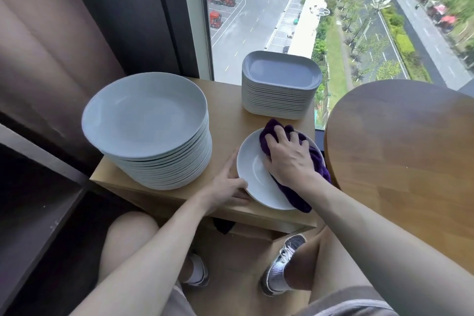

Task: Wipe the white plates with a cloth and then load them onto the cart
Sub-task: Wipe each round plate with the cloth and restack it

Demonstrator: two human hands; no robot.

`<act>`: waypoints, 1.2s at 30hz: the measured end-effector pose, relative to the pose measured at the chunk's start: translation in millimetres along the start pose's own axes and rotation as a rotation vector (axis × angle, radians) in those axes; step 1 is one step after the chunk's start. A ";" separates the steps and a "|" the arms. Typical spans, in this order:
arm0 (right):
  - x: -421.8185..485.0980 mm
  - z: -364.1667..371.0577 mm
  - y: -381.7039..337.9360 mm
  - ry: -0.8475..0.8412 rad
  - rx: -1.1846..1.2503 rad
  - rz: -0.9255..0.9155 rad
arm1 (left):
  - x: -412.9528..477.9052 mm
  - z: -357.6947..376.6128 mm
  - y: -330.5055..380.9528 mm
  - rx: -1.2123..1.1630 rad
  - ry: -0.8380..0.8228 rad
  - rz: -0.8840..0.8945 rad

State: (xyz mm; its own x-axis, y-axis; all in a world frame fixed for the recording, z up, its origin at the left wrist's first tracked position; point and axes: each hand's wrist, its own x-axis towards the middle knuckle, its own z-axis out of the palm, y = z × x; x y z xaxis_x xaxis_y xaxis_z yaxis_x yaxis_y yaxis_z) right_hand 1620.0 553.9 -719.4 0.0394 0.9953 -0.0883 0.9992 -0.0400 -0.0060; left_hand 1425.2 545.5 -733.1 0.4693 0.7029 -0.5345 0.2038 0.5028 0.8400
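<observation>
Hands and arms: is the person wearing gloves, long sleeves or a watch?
No. The left hand and the right hand are both bare, with no gloves and no rings to be seen. The left arm and the right arm are bare too: no sleeve, watch or bracelet shows on either, as far as the picture reaches.

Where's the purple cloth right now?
Head view: the purple cloth lies on the single white plate at the wooden stand's front right, under the right hand, in front of the stack of rectangular plates.
</observation>
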 end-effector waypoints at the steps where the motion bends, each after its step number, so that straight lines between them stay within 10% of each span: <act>1: -0.3 -0.4 1.7 -0.003 -0.034 0.034 | 0.1 3.7 -1.1 -0.010 0.026 0.008; 9: -27.4 -14.6 18.1 -0.100 -0.029 0.172 | 0.3 10.6 -5.7 -0.148 0.036 0.035; 24: -54.2 -9.5 -11.4 -0.145 0.317 -0.228 | -5.9 -1.9 -5.4 -0.086 -0.056 0.022; 36: 5.6 -3.3 16.3 -0.001 -0.069 -0.019 | 0.3 -2.4 -17.0 -0.097 -0.007 0.040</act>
State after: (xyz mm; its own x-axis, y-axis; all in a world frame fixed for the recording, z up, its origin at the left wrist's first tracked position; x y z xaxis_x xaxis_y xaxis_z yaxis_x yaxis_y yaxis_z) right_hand 1636.5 559.1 -716.7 0.0206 0.9957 -0.0900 0.9980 -0.0151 0.0614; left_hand 1419.8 538.3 -747.7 0.4813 0.7201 -0.4998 0.1004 0.5212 0.8475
